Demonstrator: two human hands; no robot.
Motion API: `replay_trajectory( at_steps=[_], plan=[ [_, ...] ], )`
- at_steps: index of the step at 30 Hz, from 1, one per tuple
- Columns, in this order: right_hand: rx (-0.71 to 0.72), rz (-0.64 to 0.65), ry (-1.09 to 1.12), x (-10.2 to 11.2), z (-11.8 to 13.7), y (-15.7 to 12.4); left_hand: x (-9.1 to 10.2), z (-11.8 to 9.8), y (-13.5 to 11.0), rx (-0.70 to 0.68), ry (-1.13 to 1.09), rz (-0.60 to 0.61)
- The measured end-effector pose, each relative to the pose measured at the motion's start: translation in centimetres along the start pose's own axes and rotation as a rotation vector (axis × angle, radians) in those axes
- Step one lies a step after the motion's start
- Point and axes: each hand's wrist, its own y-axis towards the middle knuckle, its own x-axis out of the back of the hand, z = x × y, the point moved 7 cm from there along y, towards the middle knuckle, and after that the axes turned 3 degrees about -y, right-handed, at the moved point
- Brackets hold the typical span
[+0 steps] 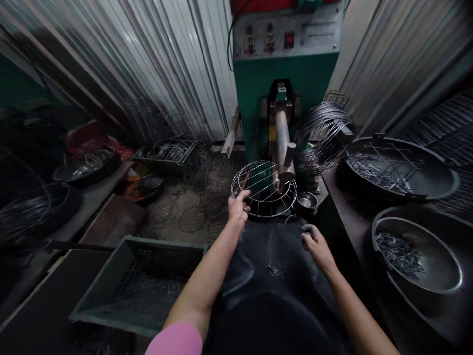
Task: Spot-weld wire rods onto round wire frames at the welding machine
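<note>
My left hand [238, 207] grips the near left rim of a round wire basket frame [264, 190], which sits around the tip of the green welding machine's metal arm [284, 143]. My right hand [316, 244] hovers low over a black apron on my lap, fingers curled and pinched on a small wire piece. A few loose short wires [275, 269] lie on the apron between my arms.
Two dark pans [402, 170] [417, 256] holding short wire pieces stand on the bench at right. Coiled wire rings [325, 130] hang beside the machine. A green plastic crate [140, 283] sits lower left; wire rings litter the floor [192, 217]. Corrugated metal walls close in.
</note>
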Motion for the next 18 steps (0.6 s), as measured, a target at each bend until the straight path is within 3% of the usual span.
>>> replay_trajectory(
  at_steps=[4,7,9,12,18],
  plan=[
    [0.086,0.113,0.196,-2.1,5.6,0.9,-0.3,0.0,-0.2,-0.008,-0.010,-0.003],
    [0.126,0.196,0.164,-3.1,7.1,1.4,-0.3,-0.1,0.1,0.001,-0.024,-0.017],
    [0.099,0.231,0.112,-3.3,6.0,1.4,-0.2,-0.1,0.4,0.019,-0.030,-0.020],
    [0.024,0.233,0.023,-2.7,2.2,1.1,0.0,-0.1,0.6,0.025,-0.024,-0.021],
    [0.031,-0.019,-0.428,-0.2,-4.2,-0.2,-0.5,0.2,0.2,0.021,-0.013,-0.006]
  ],
)
